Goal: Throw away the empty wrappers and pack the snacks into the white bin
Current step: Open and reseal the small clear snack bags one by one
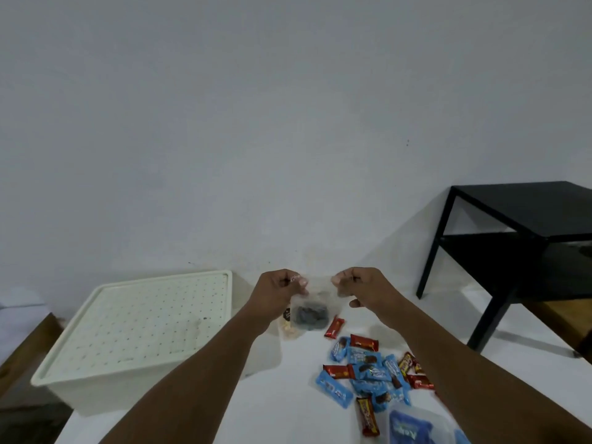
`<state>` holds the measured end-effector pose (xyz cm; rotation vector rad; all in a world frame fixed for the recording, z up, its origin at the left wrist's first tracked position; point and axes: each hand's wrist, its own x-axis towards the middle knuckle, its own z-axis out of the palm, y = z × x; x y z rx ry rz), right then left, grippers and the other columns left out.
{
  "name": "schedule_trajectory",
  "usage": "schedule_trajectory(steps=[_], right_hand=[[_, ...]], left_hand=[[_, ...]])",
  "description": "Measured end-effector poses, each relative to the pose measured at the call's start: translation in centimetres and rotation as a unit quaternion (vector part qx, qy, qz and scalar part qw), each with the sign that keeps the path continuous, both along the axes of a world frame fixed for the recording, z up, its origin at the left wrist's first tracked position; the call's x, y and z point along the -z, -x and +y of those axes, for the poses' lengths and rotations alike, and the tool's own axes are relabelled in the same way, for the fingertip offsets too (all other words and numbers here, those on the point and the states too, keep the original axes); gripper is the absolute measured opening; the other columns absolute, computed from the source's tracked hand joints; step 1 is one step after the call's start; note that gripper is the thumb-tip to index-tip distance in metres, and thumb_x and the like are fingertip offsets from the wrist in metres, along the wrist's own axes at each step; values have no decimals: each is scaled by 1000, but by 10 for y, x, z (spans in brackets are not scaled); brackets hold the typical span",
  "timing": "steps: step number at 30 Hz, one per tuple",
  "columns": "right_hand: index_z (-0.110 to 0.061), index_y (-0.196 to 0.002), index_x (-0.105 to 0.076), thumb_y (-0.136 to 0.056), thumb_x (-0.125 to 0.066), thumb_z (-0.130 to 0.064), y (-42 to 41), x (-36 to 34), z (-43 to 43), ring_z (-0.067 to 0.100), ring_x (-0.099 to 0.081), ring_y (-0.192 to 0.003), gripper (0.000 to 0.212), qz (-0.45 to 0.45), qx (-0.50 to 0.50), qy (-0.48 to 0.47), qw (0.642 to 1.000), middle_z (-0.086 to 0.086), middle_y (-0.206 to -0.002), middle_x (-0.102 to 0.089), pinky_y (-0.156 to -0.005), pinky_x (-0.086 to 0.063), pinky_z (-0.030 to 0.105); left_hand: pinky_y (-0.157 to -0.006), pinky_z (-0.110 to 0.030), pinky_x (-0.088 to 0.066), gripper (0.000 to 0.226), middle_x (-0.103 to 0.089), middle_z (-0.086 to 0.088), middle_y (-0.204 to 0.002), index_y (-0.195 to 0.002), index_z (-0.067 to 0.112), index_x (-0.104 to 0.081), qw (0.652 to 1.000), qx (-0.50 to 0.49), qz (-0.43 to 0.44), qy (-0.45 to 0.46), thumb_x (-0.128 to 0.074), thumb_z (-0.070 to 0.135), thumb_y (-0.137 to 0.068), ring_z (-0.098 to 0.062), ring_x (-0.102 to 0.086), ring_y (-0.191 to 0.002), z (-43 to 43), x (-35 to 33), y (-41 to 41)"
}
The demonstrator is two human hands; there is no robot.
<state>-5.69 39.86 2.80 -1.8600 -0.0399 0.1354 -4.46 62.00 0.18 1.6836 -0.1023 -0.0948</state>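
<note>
Both hands are pinched shut on the top corners of a clear crinkly plastic bag (315, 307) with something dark inside, left hand (279, 291) on one corner, right hand (358, 288) on the other, so it hangs between them just above the white tabletop (288, 395). The white plastic bin with a dotted lid (137, 328) sits just left of the bag, lid still on, so the left hand is nearer. The pile of blue and red wrapped snacks (371, 373) lies on the near side of the bag, to the right. There's open room between bag and bin.
</note>
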Motion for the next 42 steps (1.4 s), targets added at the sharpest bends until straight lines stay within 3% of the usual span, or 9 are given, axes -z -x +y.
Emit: schedule_trajectory(steps=[6, 11, 15, 19, 23, 26, 30, 37, 42], right_hand=[[-7, -90, -72, -95, -63, -32, -2, -1, 13, 31, -67, -85, 27, -52, 10, 66, 996, 15, -90, -74, -74, -51, 35], [-9, -93, -70, -93, -64, -30, -2, -12, 27, 24, -70, -88, 22, -51, 9, 38, 998, 10, -91, -74, -62, -48, 19], [-11, -88, -73, -85, -73, -36, 0, -12, 37, 17, -67, -78, 25, -33, -13, 22, 999, 13, -88, -74, -68, -52, 27], [-11, -82, -73, -87, -71, -33, -2, -13, 42, 14, -59, -71, 22, -65, -20, 51, 996, 10, -78, -69, -66, -48, 28], [-12, -82, -73, -88, -70, -30, -3, -21, 46, 8, -57, -64, 20, -85, -41, 68, 993, 2, -74, -68, -59, -46, 21], [-11, -91, -74, -87, -72, -30, -3, -19, 46, 16, -70, -79, 20, -38, -53, 15, 998, 9, -87, -74, -68, -49, 29], [-1, -101, -71, -88, -71, -27, -3, -13, 39, 20, -72, -89, 29, 7, -34, -104, 994, 17, -94, -74, -76, -49, 34], [-4, -82, -72, -88, -72, -26, -1, -14, 45, 4, -70, -74, 23, -69, -20, -23, 997, 9, -85, -77, -68, -50, 21], [-5, -97, -73, -89, -70, -31, -1, -6, 46, 23, -73, -86, 27, -18, -21, -98, 995, 14, -90, -76, -81, -57, 39]], left_hand=[[-76, -35, -52, 15, -77, -15, -85, -91, 6, -73, 997, -27, 26, 62, -75, 21, -87, -25, -73, -82, -1, -8, 4], [-68, -25, -55, 28, -75, -14, -88, -103, 0, -70, 994, -25, 54, 87, -72, 24, -89, -19, -75, -82, 6, -11, 9], [-82, -34, -51, 15, -73, -8, -93, -93, 9, -70, 996, -7, 37, 79, -71, 24, -90, -22, -75, -95, 16, -15, 8], [-80, -36, -50, 14, -73, -4, -84, -79, 19, -69, 997, 3, 40, 70, -68, 20, -92, -30, -74, -98, 20, -19, 7], [-80, -38, -51, 12, -72, -10, -89, -91, 12, -71, 996, 26, 53, 60, -70, 24, -91, -28, -75, -91, 24, -23, 10], [-84, -38, -51, 15, -72, -8, -92, -95, 11, -70, 997, 21, 45, 63, -73, 24, -89, -19, -74, -86, 27, -25, 9], [-83, -37, -49, 11, -70, -5, -85, -79, 19, -68, 993, 10, 50, 107, -72, 17, -88, -21, -72, -88, 29, -27, 5], [-77, -36, -53, 16, -72, -3, -81, -87, 13, -72, 995, 37, 59, 77, -77, 28, -85, -24, -74, -86, 23, -28, 7], [-74, -31, -51, 21, -77, -16, -86, -88, 8, -74, 997, -13, 9, 76, -80, 26, -81, -18, -73, -79, 23, -26, 5]])
